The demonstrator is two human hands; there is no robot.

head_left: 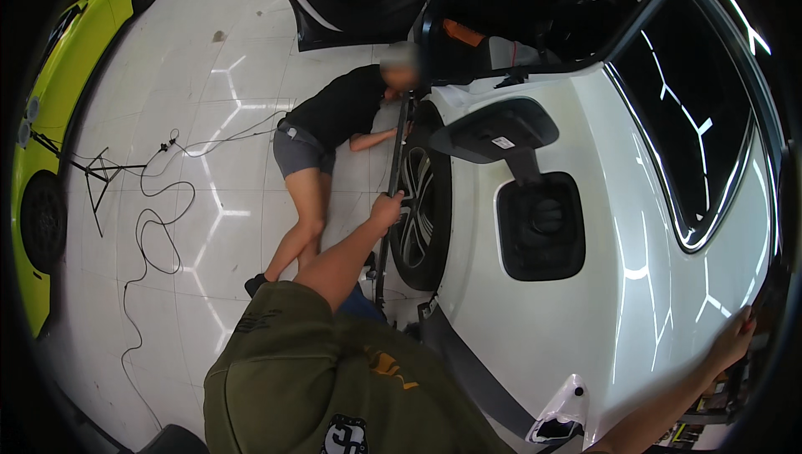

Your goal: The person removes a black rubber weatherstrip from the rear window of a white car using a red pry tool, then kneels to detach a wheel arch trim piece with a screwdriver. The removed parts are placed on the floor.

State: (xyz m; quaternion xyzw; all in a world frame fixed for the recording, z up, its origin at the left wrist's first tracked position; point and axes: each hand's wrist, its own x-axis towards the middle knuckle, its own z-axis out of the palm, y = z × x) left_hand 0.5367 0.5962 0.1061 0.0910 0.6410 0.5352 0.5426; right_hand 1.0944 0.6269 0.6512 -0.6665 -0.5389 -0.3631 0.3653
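My left hand (pixel 387 210) is closed around a long dark strip (pixel 393 172) that stands beside the wheel (pixel 424 212) of a white car (pixel 493 320). A co-worker in a black shirt (pixel 338 107) bends low near the strip's far end, with one hand close to it. Over at the far right, my right hand (pixel 733 337) is curled at the car's rear edge. A small red bit shows by its fingers, but what it grips is too dark to make out. Between my arms, the fuel flap (pixel 497 130) stands swung out from its dark recess (pixel 541 227).
A car door (pixel 359 3) hangs open at the top. At the left are a yellow-green car (pixel 75 61), a black tripod stand (pixel 102 172) and a cable (pixel 146 266) looping over the tiled floor. An opening in the bodywork (pixel 561 416) lies at the lower right.
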